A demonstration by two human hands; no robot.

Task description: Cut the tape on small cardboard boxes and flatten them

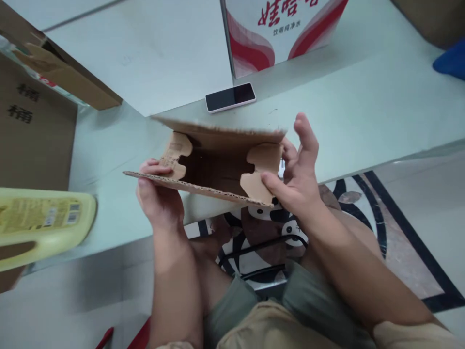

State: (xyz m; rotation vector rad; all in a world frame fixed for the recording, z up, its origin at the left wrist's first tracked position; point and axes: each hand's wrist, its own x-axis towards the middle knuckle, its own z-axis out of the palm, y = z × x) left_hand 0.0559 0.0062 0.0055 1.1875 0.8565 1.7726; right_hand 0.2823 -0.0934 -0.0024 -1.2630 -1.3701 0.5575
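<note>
A brown cardboard box (232, 133) is held up over the table's front edge, its open mouth facing me. Two long flaps stand apart, and short notched flaps lie at both ends; the inside is dark and its contents cannot be made out. My left hand (160, 203) grips the left end, thumb under the near flap and fingers at the left side flap. At the right end, my right hand (300, 179) has its thumb on the small side flap and a finger behind the wall, while the index finger sticks up.
On the pale table (363, 111) lies a phone (231, 98) beyond the box. Behind it stand a white panel (145, 53) and a red-and-white carton (283, 34). At left are a yellow bottle (43, 213) and a large brown carton (36, 140). A blue object (452, 60) sits far right.
</note>
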